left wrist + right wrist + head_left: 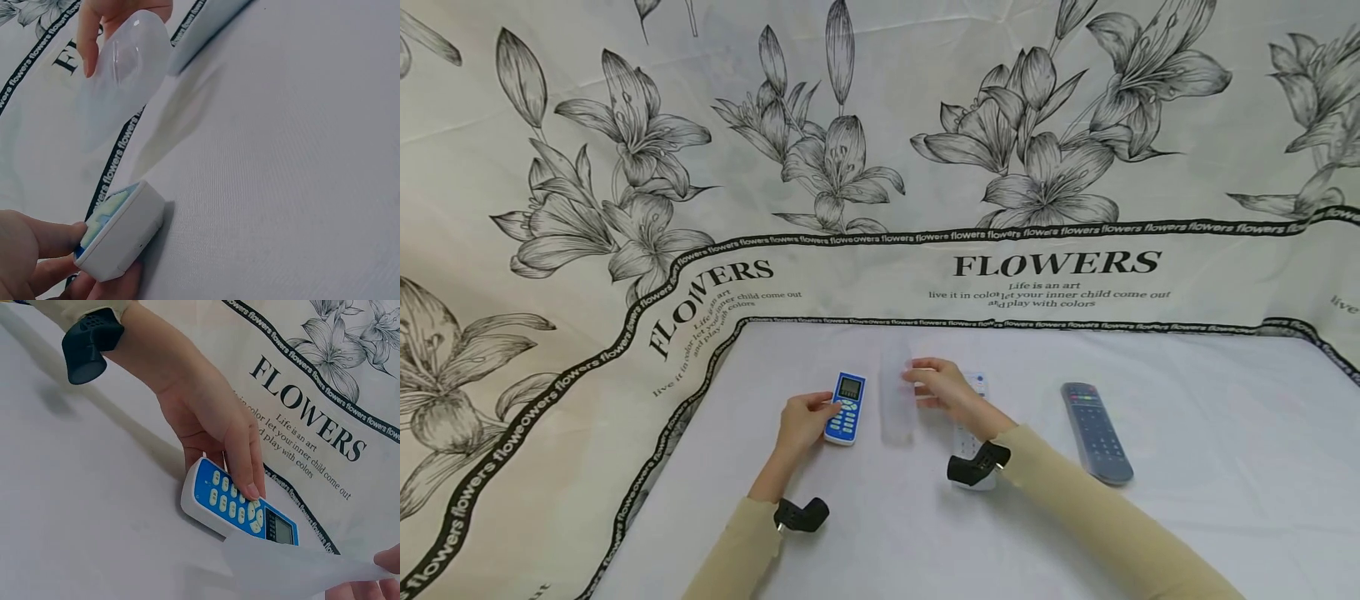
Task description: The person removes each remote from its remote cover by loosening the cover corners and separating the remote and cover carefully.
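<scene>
A blue-and-white remote control (pixel 847 410) with a small screen is gripped at its left side by my left hand (pixel 802 425). In the right wrist view the thumb lies across the buttons of this remote (pixel 234 503). Just right of it, my right hand (pixel 946 385) pinches a translucent, soft-looking sleeve (pixel 897 408) by its edge. The left wrist view shows the sleeve (pixel 128 75) held above the table, apart from the remote (pixel 122 237). In the right wrist view the sleeve (pixel 281 565) hides part of the remote's screen end.
A white remote control (pixel 976 385) lies under the right forearm, partly hidden. Farther right rests a dark grey remote control (pixel 1096 433). The white tablecloth (pixel 880 533) meets a flower-printed cloth (pixel 1052 275) at the back and left.
</scene>
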Demonstrator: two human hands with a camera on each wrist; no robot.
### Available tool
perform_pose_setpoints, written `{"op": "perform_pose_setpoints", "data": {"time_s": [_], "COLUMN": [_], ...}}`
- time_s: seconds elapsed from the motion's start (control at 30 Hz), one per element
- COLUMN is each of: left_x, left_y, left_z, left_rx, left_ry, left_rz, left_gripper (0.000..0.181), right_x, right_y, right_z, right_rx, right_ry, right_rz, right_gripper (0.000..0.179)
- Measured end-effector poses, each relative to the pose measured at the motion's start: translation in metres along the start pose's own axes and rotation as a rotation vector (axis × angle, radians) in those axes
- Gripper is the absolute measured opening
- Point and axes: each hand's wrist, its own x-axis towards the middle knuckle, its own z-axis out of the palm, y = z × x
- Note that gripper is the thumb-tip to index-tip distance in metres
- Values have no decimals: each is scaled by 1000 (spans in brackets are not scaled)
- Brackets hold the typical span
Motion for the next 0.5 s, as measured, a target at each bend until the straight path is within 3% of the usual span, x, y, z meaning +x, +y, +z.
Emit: {"op": "perform_pose_setpoints", "data": {"time_s": [0.33,0.5], "left_x": [0,-1], "left_y": [0,-1], "left_z": [-3,-4], "left_rx": [171,190], "left_ry": [56,67], "left_rz": [88,105], "left_gripper": [31,30], "right_x": [0,-4], "right_y": [7,9], "right_z": [12,16], "right_rx": [53,68], "right_ry": [-20,-47], "right_rz": [35,31], "right_gripper": [48,48]}}
